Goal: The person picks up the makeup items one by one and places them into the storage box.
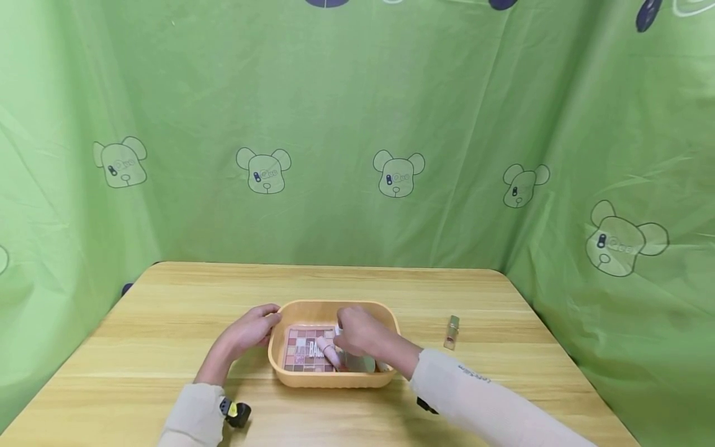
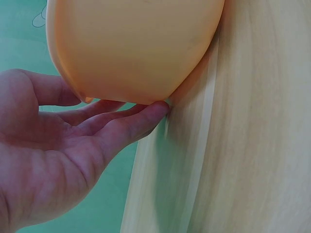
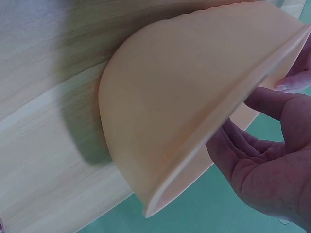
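A yellow-orange plastic basin (image 1: 313,379) stands on the table. My left hand (image 1: 250,329) holds its left end; in the left wrist view the thumb is at the rim and the fingers (image 2: 131,126) rest against the outer wall. My right hand (image 1: 363,335) reaches down inside the basin with bent fingers. A bit of something white shows beside those fingers, but the basin wall hides the fingertips in the right wrist view. Inside lie an eyeshadow palette (image 1: 298,354) with a checked lid, a pale pink tube (image 1: 328,352) on top of it and a greyish-green rounded item (image 1: 363,364).
A lipstick-like tube (image 1: 452,332) with a green-gold upper part and a clear lower part lies on the wooden table (image 1: 475,403), right of the basin. Green curtains (image 1: 335,230) printed with bear heads hang behind the table and at both sides.
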`<state>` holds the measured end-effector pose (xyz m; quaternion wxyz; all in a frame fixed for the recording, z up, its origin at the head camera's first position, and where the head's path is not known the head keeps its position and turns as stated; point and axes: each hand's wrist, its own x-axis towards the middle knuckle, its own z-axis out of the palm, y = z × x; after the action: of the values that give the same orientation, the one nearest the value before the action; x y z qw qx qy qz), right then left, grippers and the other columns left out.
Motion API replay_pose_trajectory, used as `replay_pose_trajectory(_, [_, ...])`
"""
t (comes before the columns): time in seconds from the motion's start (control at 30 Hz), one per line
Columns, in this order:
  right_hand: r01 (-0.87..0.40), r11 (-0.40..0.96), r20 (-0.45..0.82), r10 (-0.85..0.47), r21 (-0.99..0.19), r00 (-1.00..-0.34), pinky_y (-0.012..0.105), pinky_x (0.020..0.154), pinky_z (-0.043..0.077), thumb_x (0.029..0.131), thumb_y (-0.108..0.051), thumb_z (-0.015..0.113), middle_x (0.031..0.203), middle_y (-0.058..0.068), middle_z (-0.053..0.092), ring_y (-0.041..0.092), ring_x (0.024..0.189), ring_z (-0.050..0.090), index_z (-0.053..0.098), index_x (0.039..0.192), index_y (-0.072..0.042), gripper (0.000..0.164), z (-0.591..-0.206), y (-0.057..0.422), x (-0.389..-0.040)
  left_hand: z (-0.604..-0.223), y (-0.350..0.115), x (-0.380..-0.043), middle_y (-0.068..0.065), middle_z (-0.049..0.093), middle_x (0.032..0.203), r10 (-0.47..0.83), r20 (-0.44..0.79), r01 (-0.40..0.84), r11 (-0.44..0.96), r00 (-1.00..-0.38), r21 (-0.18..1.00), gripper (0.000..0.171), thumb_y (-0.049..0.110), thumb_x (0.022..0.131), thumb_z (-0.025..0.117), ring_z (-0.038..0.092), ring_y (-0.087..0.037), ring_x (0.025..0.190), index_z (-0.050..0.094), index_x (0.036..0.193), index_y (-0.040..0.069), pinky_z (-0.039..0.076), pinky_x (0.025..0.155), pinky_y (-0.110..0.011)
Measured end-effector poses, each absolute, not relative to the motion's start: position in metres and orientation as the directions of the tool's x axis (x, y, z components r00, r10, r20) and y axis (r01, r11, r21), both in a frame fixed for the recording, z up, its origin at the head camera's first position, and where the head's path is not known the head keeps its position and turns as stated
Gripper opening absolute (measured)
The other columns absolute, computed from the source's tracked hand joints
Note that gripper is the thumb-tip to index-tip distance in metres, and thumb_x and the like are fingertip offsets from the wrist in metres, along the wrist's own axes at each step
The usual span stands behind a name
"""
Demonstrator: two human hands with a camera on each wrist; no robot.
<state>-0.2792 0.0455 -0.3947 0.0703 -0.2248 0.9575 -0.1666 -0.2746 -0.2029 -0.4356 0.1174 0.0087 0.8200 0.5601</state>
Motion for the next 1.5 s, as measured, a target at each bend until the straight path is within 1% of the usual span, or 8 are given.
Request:
replay_pose_trajectory(0.2, [-0.412, 0.837, -0.056, -0.46, -0.36, -0.886, 0.025, 0.055, 0.05, 0.084, -0.01, 0.074, 0.073, 0.004, 0.058, 0.016, 0.064, 0.056, 0.061, 0.084, -0.005, 0.014, -0.394, 0.046, -0.277, -0.435, -0.203, -0.275, -0.014, 0.062, 0.104, 0.155, -0.18, -0.114, 0.36, -0.971, 0.926, 0.037, 0.018, 0.108, 0.038, 0.058, -0.018, 0.09, 0.053, 0.133, -0.004, 0.051, 0.074, -0.029])
replay_pose_trajectory(0.5, [-0.404, 0.842, -0.059, -0.452, -0.357, -0.89, 0.024, 0.054, 0.05, 0.085, -0.011, 0.075, 0.073, 0.003, 0.058, 0.015, 0.062, 0.055, 0.061, 0.084, -0.005, 0.015, -0.395, 0.045, -0.279, -0.435, -0.203, -0.274, -0.015, 0.063, 0.11, 0.151, -0.182, -0.116, 0.366, -0.972, 0.923, 0.038, 0.019, 0.108, 0.038, 0.06, -0.019, 0.095, 0.053, 0.135, -0.004, 0.052, 0.076, -0.029])
replay_pose_trajectory(0.63, [-0.399, 0.839, -0.06, -0.451, -0.37, -0.891, 0.025, 0.054, 0.05, 0.085, -0.01, 0.074, 0.073, 0.003, 0.058, 0.015, 0.062, 0.056, 0.061, 0.085, -0.005, 0.014, -0.396, 0.046, -0.279, -0.435, -0.203, -0.275, -0.012, 0.06, 0.101, 0.155, -0.183, -0.115, 0.369, -0.971, 0.922, 0.038, 0.018, 0.107, 0.038, 0.057, -0.018, 0.089, 0.053, 0.135, -0.004, 0.05, 0.073, -0.03])
replay_pose_trajectory(0.8, [-0.368, 0.838, -0.079, -0.432, -0.402, -0.898, 0.027, 0.061, 0.054, 0.086, -0.011, 0.073, 0.085, 0.009, 0.065, 0.017, 0.07, 0.058, 0.064, 0.093, -0.002, 0.014, -0.394, 0.049, -0.28, -0.435, -0.203, -0.275, -0.007, 0.053, 0.09, 0.159, -0.182, -0.113, 0.369, -0.97, 0.923, 0.038, 0.018, 0.107, 0.038, 0.052, -0.017, 0.082, 0.053, 0.135, -0.004, 0.047, 0.069, -0.03])
replay_pose_trajectory(0.9, [-0.364, 0.851, -0.057, -0.414, -0.378, -0.909, 0.029, 0.061, 0.054, 0.086, -0.014, 0.073, 0.088, 0.009, 0.067, 0.018, 0.071, 0.059, 0.065, 0.092, -0.004, 0.015, -0.39, 0.052, -0.284, -0.435, -0.203, -0.275, -0.006, 0.051, 0.087, 0.162, -0.182, -0.112, 0.368, -0.97, 0.923, 0.037, 0.018, 0.107, 0.038, 0.05, -0.016, 0.078, 0.053, 0.134, -0.003, 0.046, 0.067, -0.029])
replay_pose_trajectory(1.03, [-0.377, 0.862, -0.005, -0.403, -0.339, -0.915, 0.031, 0.06, 0.052, 0.087, -0.017, 0.073, 0.085, 0.008, 0.067, 0.018, 0.072, 0.059, 0.066, 0.089, -0.005, 0.015, -0.386, 0.056, -0.29, -0.436, -0.203, -0.276, -0.006, 0.053, 0.088, 0.163, -0.179, -0.109, 0.365, -0.97, 0.925, 0.037, 0.018, 0.107, 0.038, 0.052, -0.016, 0.079, 0.053, 0.134, -0.004, 0.047, 0.068, -0.029])
replay_pose_trajectory(1.23, [-0.346, 0.857, 0.0, -0.375, -0.382, -0.927, 0.028, 0.062, 0.051, 0.088, -0.011, 0.071, 0.089, 0.011, 0.066, 0.018, 0.073, 0.057, 0.066, 0.099, 0.001, 0.017, -0.381, 0.064, -0.297, -0.436, -0.203, -0.275, -0.006, 0.053, 0.089, 0.16, -0.182, -0.113, 0.367, -0.97, 0.923, 0.038, 0.018, 0.108, 0.038, 0.052, -0.016, 0.08, 0.052, 0.135, -0.004, 0.046, 0.068, -0.029])
replay_pose_trajectory(1.5, [-0.32, 0.866, 0.022, -0.338, -0.385, -0.941, 0.026, 0.056, 0.044, 0.089, -0.01, 0.068, 0.081, 0.008, 0.062, 0.016, 0.066, 0.054, 0.063, 0.092, -0.003, 0.009, -0.372, 0.076, -0.302, -0.435, -0.204, -0.275, -0.007, 0.054, 0.091, 0.164, -0.184, -0.113, 0.367, -0.969, 0.923, 0.039, 0.019, 0.108, 0.038, 0.052, -0.016, 0.081, 0.052, 0.136, -0.004, 0.046, 0.069, -0.029])
